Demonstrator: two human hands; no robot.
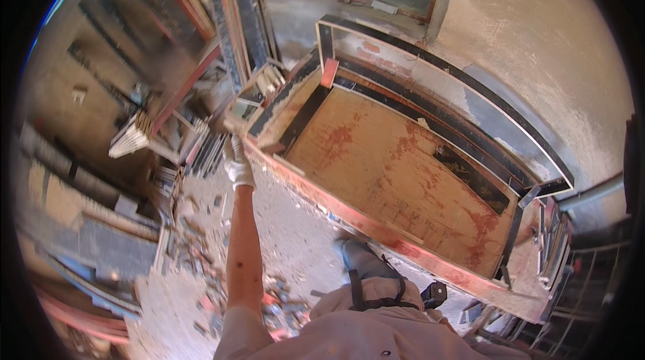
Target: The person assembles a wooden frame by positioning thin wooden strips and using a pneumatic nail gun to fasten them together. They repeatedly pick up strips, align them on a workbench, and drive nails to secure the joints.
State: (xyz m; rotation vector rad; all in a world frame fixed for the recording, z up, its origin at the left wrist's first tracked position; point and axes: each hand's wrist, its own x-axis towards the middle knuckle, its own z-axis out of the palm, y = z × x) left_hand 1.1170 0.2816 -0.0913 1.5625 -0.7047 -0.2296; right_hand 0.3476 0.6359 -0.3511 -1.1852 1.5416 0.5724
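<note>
My left hand point(237, 162) wears a white work glove and is stretched out ahead of me. It rests on the near left corner of a large wooden formwork box point(376, 158), fingers wrapped over its red-stained rim point(316, 192). The box has a reddish plywood bottom and black-edged side boards. My bare left forearm point(243, 246) runs up from the lower edge. My right hand is out of sight. My leg and dark shoe point(353, 252) stand on the floor next to the box's front edge.
Rubble and broken bits point(201, 252) litter the dusty concrete floor on the left. Stacked boards and timber point(134, 135) lie at left, tall panels point(238, 17) lean at the back. A rough plastered wall point(537, 44) rises at right, a metal railing point(591, 279) stands lower right.
</note>
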